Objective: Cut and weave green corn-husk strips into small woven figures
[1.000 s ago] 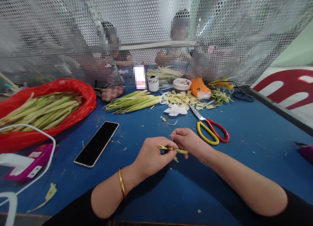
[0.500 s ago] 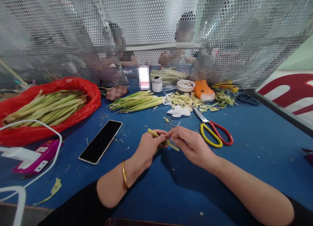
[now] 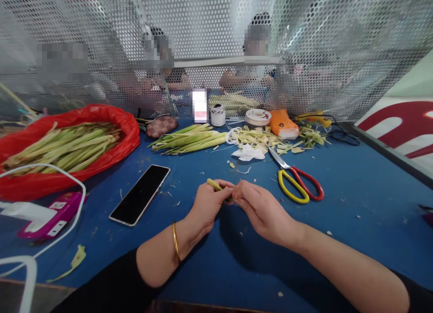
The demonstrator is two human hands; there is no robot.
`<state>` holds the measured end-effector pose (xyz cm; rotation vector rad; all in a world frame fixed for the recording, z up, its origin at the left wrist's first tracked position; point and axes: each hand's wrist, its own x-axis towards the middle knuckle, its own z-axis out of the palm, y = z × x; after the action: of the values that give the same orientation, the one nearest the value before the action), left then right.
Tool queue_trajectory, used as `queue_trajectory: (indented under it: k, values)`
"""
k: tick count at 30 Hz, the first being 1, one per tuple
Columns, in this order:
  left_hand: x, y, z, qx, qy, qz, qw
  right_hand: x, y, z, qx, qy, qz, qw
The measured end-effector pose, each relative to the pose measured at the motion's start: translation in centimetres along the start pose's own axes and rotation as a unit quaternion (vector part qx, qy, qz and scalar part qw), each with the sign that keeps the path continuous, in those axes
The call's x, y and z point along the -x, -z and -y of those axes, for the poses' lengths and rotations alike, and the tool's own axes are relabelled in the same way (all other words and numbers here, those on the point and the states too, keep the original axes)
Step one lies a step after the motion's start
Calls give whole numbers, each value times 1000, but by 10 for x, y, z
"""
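My left hand (image 3: 208,204), with a gold bangle on its wrist, is closed around a short green leaf strip (image 3: 214,184) whose end sticks out above the thumb. My right hand (image 3: 259,207) meets it fingertip to fingertip and pinches the other part of the same strip, which its fingers hide. Both hands hover just above the blue table (image 3: 338,186) near its middle. Yellow-and-red scissors (image 3: 296,182) lie to the right of my right hand. A black phone (image 3: 141,194) lies face up to the left of my left hand.
A red bag (image 3: 67,146) of long green leaves sits at the left. A loose leaf bundle (image 3: 189,139), cut scraps (image 3: 260,139), a thread spool (image 3: 218,115), a tape roll (image 3: 257,117) and an orange object (image 3: 283,123) line the back. Other people sit behind the perforated screen (image 3: 321,47). A pink charger (image 3: 50,214) with white cable lies front left.
My hands have drawn closer together and moved slightly up the table. The strip, earlier held level between them, is turned and now mostly hidden by my fingers.
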<state>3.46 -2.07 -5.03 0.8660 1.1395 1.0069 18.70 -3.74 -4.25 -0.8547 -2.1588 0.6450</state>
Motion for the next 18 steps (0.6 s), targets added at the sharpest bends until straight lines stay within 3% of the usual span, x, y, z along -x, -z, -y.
queue_trajectory:
  k: [4,11,18]
  values:
    - [0,0,2,-22,2,-16,1000,1,-3,-4,-22,-11,-8,1000]
    - [2,0,-1,-50,-46,8,998,-2,1,-10,-139,-157,-66,976]
    - [4,0,-5,-25,10,57,998,-9,11,-13,-199,-212,-83,953]
